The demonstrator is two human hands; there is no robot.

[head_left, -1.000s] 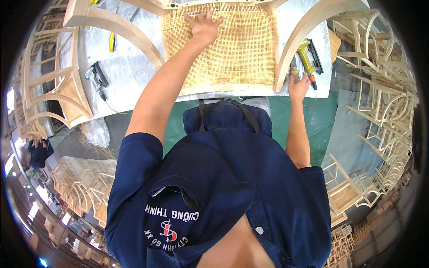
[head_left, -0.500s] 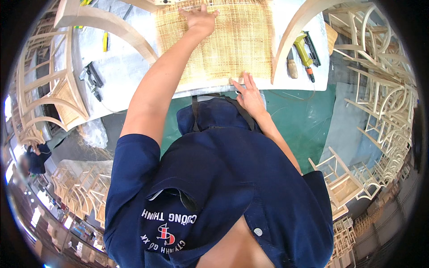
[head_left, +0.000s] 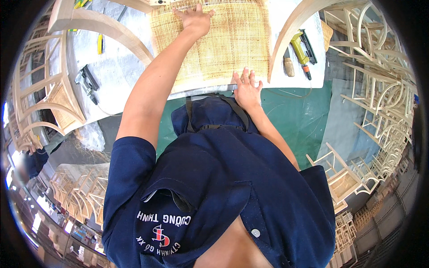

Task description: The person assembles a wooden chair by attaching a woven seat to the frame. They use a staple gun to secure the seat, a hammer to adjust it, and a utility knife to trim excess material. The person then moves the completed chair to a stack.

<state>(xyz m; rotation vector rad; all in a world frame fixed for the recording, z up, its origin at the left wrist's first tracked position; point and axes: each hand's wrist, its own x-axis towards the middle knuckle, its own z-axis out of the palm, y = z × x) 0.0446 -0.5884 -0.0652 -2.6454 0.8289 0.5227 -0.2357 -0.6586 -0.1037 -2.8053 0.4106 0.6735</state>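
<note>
A woven cane sheet (head_left: 223, 44) covers the seat of a pale wooden chair frame (head_left: 282, 38) on the table before me. My left hand (head_left: 195, 21) lies spread over the far part of the weave, its fingers reaching toward the loose far strands. At the near edge of the sheet, my right hand (head_left: 248, 91) rests with its fingers apart and their tips on the cane. Neither hand holds a thing.
On the right lie a yellow-green air stapler (head_left: 300, 50) and a wood-handled tool (head_left: 289, 67). Another air stapler (head_left: 87, 80) and a yellow cutter (head_left: 100, 44) lie left. A chair frame (head_left: 49, 98) stands far left; several more (head_left: 380, 76) are stacked right.
My right hand has turned, its fingers now pointing more straight ahead along the near edge. The left hand stays spread on the cane. The whole view has shifted slightly.
</note>
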